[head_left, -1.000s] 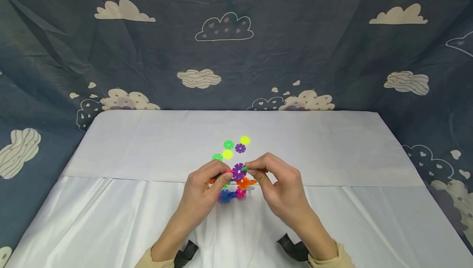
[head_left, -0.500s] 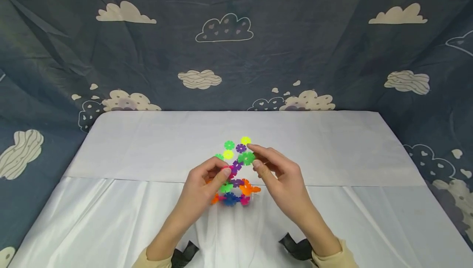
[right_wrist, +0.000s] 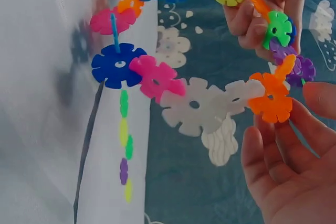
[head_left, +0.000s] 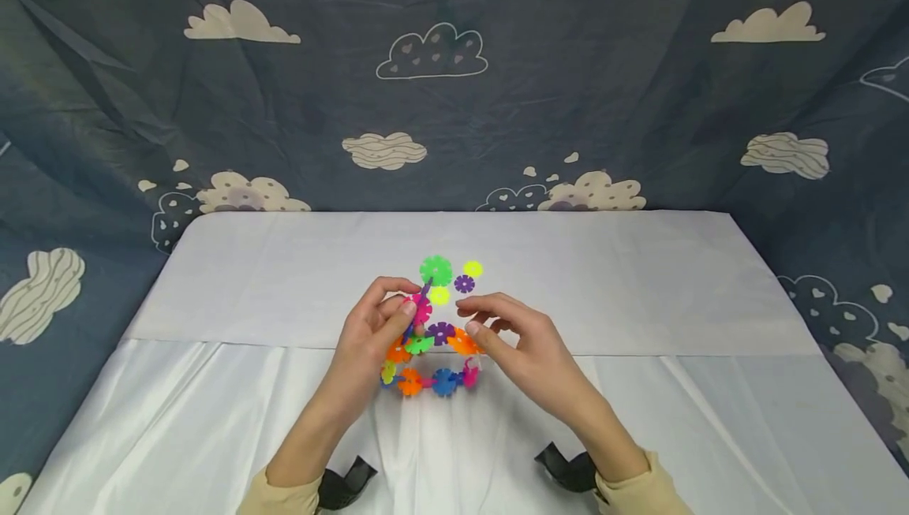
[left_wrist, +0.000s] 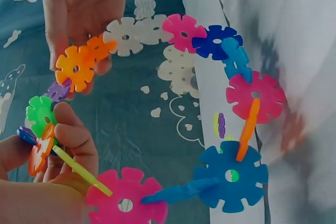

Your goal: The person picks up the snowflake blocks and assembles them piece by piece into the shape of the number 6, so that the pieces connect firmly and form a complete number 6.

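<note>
A chain of colourful snowflake discs, slotted into one another, hangs in a loop between the hands. My left hand [head_left: 365, 334] pinches the chain at a pink disc [head_left: 422, 311] between thumb and fingers. From there a purple disc, seen edge-on, and a green disc [head_left: 435, 270] stick up. My right hand [head_left: 533, 341] is beside the loop, its fingers loosely bent close to an orange disc [head_left: 463, 341]; the right wrist view has this orange disc [right_wrist: 271, 98] in front of the fingers. Clear discs [right_wrist: 193, 106] and a blue disc [left_wrist: 231, 177] also belong to the loop.
Loose discs lie on the white table [head_left: 639, 286] beyond the hands: a yellow disc [head_left: 473, 269], a purple disc [head_left: 465, 284] and another yellow disc [head_left: 439, 295]. Loose green discs [right_wrist: 124, 103] show in the right wrist view. A dark cloud-patterned curtain [head_left: 568, 89] surrounds the table.
The right hand has let go of the green disc and drawn back slightly lower. The left hand has moved up and left, turning the chain, so the green disc now stands farther left.
</note>
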Tool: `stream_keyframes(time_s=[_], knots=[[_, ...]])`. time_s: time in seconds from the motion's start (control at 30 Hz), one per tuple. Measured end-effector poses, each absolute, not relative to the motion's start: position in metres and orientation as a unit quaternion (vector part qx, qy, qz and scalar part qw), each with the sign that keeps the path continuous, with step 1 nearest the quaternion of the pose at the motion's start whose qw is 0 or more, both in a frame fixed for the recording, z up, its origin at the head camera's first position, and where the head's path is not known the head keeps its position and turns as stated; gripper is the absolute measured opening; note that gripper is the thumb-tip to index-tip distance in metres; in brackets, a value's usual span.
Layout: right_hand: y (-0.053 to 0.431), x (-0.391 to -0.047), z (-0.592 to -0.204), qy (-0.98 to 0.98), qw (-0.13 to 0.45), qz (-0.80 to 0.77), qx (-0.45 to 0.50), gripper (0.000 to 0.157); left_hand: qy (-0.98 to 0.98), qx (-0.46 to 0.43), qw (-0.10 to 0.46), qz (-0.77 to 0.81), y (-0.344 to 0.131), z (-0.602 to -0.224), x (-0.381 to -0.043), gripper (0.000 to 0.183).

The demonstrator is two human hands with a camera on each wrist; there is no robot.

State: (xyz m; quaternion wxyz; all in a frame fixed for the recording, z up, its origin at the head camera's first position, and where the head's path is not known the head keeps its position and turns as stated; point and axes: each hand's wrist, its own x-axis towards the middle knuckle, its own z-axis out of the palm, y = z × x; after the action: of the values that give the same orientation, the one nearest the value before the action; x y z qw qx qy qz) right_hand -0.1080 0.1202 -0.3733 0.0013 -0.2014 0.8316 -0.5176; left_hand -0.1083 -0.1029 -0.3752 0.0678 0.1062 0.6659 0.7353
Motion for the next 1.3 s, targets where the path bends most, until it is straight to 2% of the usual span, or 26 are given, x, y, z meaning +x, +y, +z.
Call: stream_keyframes(time_s=[0.3, 0.57, 0.87, 1.03, 1.3], knots=[[0.137, -0.129, -0.388, 0.809, 0.024, -0.562, -0.173, 0.023, 0.641, 0.078, 0.073, 0.760, -0.109, -0.377, -0.111, 0.035], [0.146, -0.168, -0.400, 0.834, 0.067, -0.519, -0.176, 0.022, 0.616, 0.058, 0.065, 0.783, -0.114, -0.375, -0.112, 0.036], [0.147, -0.208, -0.413, 0.871, 0.106, -0.445, -0.179, 0.023, 0.553, 0.042, 0.114, 0.824, -0.110, -0.386, -0.116, 0.037], [0.143, -0.216, -0.419, 0.878, 0.129, -0.431, -0.165, 0.023, 0.548, 0.017, 0.134, 0.825, -0.108, -0.396, -0.122, 0.035], [0.135, -0.216, -0.424, 0.881, 0.132, -0.428, -0.155, 0.023, 0.561, 0.022, 0.123, 0.818, -0.110, -0.403, -0.125, 0.036]])
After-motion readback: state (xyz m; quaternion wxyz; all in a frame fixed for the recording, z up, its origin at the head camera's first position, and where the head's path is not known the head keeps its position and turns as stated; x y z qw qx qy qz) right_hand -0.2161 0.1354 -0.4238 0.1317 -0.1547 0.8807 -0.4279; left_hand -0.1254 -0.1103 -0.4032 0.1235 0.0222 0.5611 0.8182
